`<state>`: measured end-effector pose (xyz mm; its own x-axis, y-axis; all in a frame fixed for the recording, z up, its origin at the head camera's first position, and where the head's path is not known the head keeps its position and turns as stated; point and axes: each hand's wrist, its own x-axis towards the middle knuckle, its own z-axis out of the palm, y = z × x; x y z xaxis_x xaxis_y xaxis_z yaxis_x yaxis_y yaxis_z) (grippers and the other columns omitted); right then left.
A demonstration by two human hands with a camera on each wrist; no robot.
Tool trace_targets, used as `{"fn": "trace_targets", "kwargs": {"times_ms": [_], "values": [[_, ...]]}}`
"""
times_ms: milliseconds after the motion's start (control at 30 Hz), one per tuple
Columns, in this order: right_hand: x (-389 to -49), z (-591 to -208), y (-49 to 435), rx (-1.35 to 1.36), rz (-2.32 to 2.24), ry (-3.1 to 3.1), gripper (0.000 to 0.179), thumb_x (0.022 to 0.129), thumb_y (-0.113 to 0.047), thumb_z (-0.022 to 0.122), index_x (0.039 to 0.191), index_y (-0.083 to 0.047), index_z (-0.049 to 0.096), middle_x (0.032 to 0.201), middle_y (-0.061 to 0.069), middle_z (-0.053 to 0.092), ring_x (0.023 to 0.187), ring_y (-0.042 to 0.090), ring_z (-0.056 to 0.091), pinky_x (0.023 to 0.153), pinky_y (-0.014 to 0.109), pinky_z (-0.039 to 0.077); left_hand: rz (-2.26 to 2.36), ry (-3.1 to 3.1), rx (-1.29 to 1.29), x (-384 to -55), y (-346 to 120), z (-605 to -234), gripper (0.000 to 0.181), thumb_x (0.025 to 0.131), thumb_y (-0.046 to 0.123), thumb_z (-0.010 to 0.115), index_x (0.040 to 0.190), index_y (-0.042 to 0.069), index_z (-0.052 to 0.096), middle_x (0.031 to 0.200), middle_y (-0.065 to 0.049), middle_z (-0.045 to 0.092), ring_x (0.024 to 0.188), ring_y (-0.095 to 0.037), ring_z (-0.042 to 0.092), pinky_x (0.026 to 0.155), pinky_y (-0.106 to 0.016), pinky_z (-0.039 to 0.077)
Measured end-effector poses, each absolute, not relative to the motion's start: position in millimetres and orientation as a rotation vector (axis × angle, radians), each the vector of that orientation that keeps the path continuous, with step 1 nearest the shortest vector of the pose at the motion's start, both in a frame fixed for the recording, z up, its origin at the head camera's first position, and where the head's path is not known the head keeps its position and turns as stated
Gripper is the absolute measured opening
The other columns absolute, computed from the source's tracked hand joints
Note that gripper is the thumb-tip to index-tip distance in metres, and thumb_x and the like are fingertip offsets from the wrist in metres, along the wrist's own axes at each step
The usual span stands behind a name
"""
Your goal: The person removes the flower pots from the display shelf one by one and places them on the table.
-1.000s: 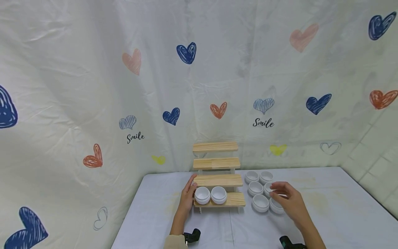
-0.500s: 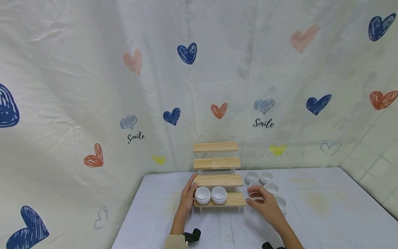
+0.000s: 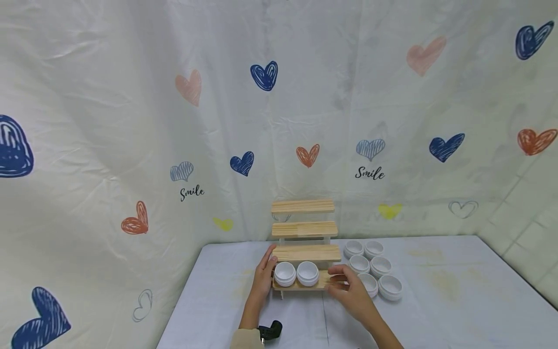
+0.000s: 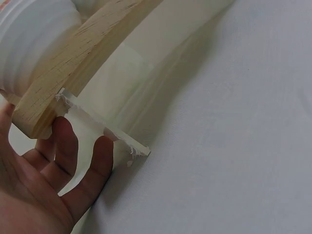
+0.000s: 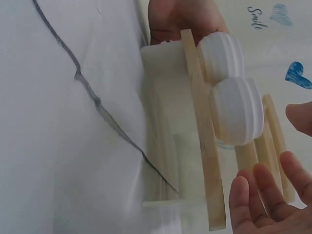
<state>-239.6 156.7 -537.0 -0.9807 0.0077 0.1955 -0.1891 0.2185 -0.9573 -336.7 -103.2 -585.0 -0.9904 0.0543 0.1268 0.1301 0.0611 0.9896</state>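
Note:
A tiered stand [image 3: 305, 252] has pale wooden steps on thin translucent side supports. On its lowest step [image 5: 207, 161], two small white ramekins [image 3: 285, 274] [image 3: 307, 274] sit side by side toward the left. My left hand [image 3: 262, 278] grips the stand's left end; in the left wrist view its fingers [image 4: 66, 146] curl beneath the board against the side support [image 4: 105, 124]. At the right end of the same step is my right hand [image 3: 350, 293], fingers loosely bent and thumb apart. The right wrist view shows nothing between that thumb and those fingers [image 5: 265, 180].
Several more white ramekins [image 3: 381, 265] stand in two columns on the white-covered table [image 3: 444, 300], to the right of the stand. Behind everything hangs a pale curtain [image 3: 314, 116] printed with hearts. A black wrist strap [image 3: 270, 330] shows at my left wrist.
My right hand has moved left, from over the ramekins on the table to the right end of the lowest step. My left hand stays on the stand, and the ramekins keep their places.

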Motion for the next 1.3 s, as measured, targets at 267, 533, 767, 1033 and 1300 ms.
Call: {"fn": "trace_targets", "kwargs": {"times_ms": [267,533,767,1033,1300], "values": [[-243.4,-535.7,136.4,0.160,1.849,-2.315,0.051,0.082,-0.006,0.083,0.127,-0.002,0.060,0.128,0.014,0.063,0.115,0.028,0.061,0.094,0.029,0.054,-2.130,-2.230,-0.184,-334.6,-103.4,-583.1,0.051,0.106,0.046,0.051,0.155,0.035,0.044,0.089,0.008,0.059,0.084,-0.009,0.051,0.078,-0.027,0.043],[-254.3,-540.6,123.6,0.138,1.739,-2.359,0.060,0.079,-0.014,0.088,0.131,-0.007,0.059,0.126,0.010,0.066,0.113,0.022,0.064,0.094,0.029,0.053,-2.152,-2.216,-0.198,-335.1,-103.1,-583.4,0.052,0.107,0.043,0.050,0.157,0.033,0.041,0.086,0.010,0.057,0.078,-0.008,0.049,0.074,-0.025,0.042],[-260.0,-541.4,114.6,0.123,1.648,-2.409,0.062,0.077,-0.017,0.090,0.130,-0.008,0.060,0.123,0.007,0.067,0.109,0.018,0.064,0.090,0.026,0.052,-2.155,-2.207,-0.189,-334.1,-103.0,-582.6,0.050,0.107,0.043,0.050,0.156,0.037,0.042,0.088,0.010,0.059,0.083,-0.008,0.052,0.081,-0.028,0.043],[-260.8,-541.1,110.9,0.130,1.595,-2.437,0.062,0.076,-0.020,0.091,0.129,-0.008,0.060,0.120,0.008,0.068,0.109,0.019,0.063,0.088,0.029,0.053,-2.143,-2.211,-0.196,-334.5,-103.2,-583.9,0.051,0.106,0.044,0.051,0.156,0.036,0.042,0.087,0.009,0.059,0.084,-0.009,0.052,0.081,-0.029,0.043],[-261.8,-541.2,106.4,0.097,1.572,-2.440,0.062,0.076,-0.022,0.092,0.128,-0.009,0.060,0.122,0.008,0.069,0.115,0.023,0.063,0.096,0.039,0.054,-2.134,-2.217,-0.206,-335.1,-104.1,-585.2,0.055,0.106,0.046,0.051,0.157,0.032,0.041,0.090,0.008,0.061,0.090,-0.009,0.054,0.086,-0.030,0.043]]}}
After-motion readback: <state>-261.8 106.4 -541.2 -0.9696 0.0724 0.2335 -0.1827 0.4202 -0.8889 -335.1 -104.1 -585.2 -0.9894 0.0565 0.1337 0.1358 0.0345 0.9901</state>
